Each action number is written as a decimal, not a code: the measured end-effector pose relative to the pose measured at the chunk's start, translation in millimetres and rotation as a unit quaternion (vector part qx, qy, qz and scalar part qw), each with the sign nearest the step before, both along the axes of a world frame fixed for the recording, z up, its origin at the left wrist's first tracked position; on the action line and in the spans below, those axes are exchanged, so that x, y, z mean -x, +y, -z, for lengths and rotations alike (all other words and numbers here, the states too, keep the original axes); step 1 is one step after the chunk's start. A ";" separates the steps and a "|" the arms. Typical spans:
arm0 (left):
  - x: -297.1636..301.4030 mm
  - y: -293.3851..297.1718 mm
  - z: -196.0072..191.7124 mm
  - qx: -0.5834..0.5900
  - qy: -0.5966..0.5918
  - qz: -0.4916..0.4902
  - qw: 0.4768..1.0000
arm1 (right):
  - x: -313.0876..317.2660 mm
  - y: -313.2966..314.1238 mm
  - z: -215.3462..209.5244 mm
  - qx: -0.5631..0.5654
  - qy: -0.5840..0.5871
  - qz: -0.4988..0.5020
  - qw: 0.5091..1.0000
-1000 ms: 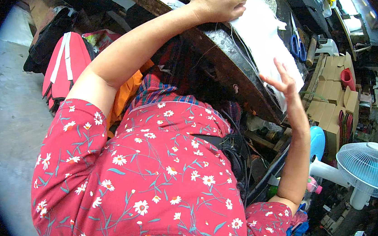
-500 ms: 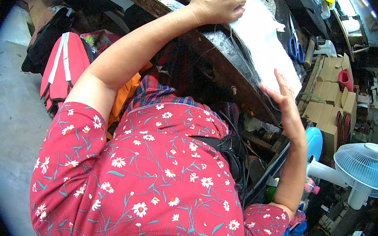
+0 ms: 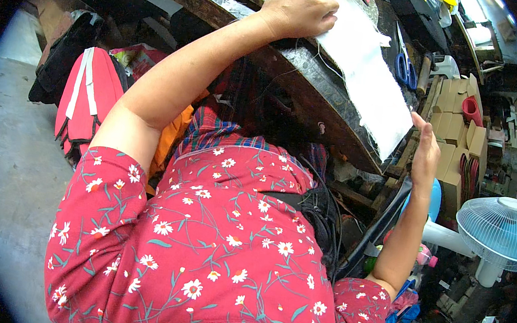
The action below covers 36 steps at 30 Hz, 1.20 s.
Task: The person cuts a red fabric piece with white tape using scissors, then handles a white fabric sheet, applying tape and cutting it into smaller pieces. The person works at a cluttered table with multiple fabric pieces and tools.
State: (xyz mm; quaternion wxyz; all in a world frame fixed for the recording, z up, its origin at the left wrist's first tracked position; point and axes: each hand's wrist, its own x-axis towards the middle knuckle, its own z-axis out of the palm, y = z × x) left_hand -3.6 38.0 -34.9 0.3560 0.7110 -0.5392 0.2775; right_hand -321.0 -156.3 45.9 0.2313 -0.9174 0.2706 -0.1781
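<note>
A strip of white cloth [image 3: 369, 75] with frayed edges lies along the dark, worn workbench [image 3: 316, 83]. At the cloth's far left part my left hand [image 3: 299, 8] is closed, its fingers curled down on the fabric; the fingertips are partly hidden. My right hand [image 3: 426, 154] is held beside the cloth's right edge with its fingers stretched out and together. Its fingertips are at or very near that edge; whether they touch is unclear. Loose threads hang from the cloth's near side.
Blue-handled scissors [image 3: 404, 66] lie behind the cloth, beside a wooden roller [image 3: 424, 75]. Cardboard boxes [image 3: 454, 127] and a white-and-blue fan [image 3: 493, 231] stand to the right. Red cut pieces with white straps [image 3: 91, 92] hang at left. Black cables [image 3: 327, 224] run below the bench.
My right hand has moved right, off the cloth to its edge. The cloth's near end now lies flatter and farther toward the bench corner. My left hand has barely shifted.
</note>
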 end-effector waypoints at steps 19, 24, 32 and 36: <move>0.0 0.8 -1.9 -0.004 -0.013 0.003 1.000 | -108.5 9.5 27.6 0.454 0.249 -0.134 0.845; -1.0 2.3 -2.8 0.035 -0.009 0.017 0.999 | -82.3 11.6 20.6 0.447 0.247 -0.203 0.835; 2.3 4.0 -7.9 -0.025 -0.006 0.009 1.000 | -14.2 -72.8 -6.1 0.245 0.053 -0.052 0.967; 2.9 5.7 -7.0 0.003 -0.003 0.020 1.000 | 19.0 -93.9 6.3 -0.057 0.005 0.054 0.997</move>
